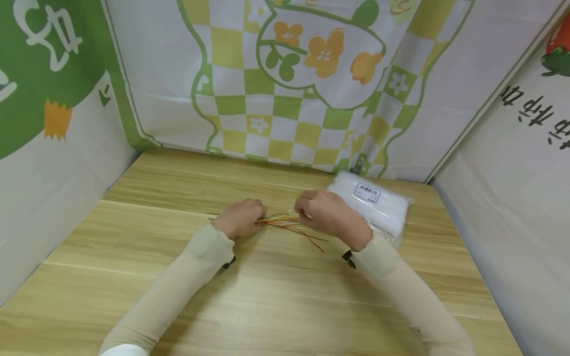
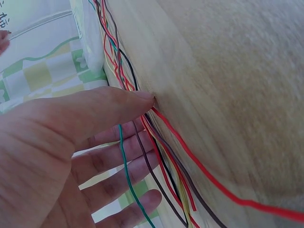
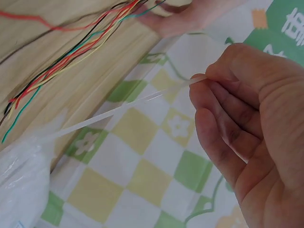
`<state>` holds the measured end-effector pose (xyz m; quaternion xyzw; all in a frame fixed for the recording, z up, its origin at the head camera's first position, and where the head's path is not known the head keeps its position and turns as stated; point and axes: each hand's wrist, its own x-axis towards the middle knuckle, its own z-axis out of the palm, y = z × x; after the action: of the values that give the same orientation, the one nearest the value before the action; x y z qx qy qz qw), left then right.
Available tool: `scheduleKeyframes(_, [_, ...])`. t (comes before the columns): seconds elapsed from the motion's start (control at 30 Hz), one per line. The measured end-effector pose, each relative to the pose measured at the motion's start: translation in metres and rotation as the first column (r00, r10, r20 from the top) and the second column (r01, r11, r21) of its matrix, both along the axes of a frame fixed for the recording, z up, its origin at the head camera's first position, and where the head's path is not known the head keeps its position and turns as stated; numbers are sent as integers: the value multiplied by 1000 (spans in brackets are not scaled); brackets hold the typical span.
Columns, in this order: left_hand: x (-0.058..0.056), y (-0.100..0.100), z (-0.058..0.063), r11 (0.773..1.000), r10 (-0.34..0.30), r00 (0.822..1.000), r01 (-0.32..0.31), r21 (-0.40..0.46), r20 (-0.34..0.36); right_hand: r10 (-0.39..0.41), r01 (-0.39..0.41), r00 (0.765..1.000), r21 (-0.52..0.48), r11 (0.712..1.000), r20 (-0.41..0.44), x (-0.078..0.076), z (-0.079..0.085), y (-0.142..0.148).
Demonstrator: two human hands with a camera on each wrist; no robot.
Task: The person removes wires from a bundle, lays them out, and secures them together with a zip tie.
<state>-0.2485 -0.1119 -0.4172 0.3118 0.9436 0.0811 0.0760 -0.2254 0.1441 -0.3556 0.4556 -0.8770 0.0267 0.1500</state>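
A loose bundle of thin electrical wires [image 1: 285, 221] in red, black, green, yellow and brown lies along the table. My left hand [image 1: 240, 217] holds the bundle near its middle; in the left wrist view the thumb crosses over the wires while the fingers are behind them. One red wire [image 2: 184, 142] strays from the rest toward the right of that view. My right hand [image 3: 247, 109] pinches one end of a thin white cable tie [image 3: 111, 113] between thumb and forefinger. Its other end reaches down to the clear plastic bag in the right wrist view, apart from the wires.
A clear plastic bag [image 1: 389, 207] packed with white strips, with a barcode label [image 1: 367, 193], lies behind my right hand. The wooden table [image 1: 285, 306] is bordered by printed cloth walls at the back, left and right.
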Motion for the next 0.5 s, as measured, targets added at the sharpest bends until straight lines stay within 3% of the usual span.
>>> scheduleKeyframes(0.17, [0,0,1,1000,2,1000,-2,-2,3,56,-57,998,-16,998,-41,14,2,-2])
scheduleKeyframes(0.5, [-1,-2,-1,1000,1,1000,-1,-2,9,83,-86,991,-17,996,-109,31,1,-4])
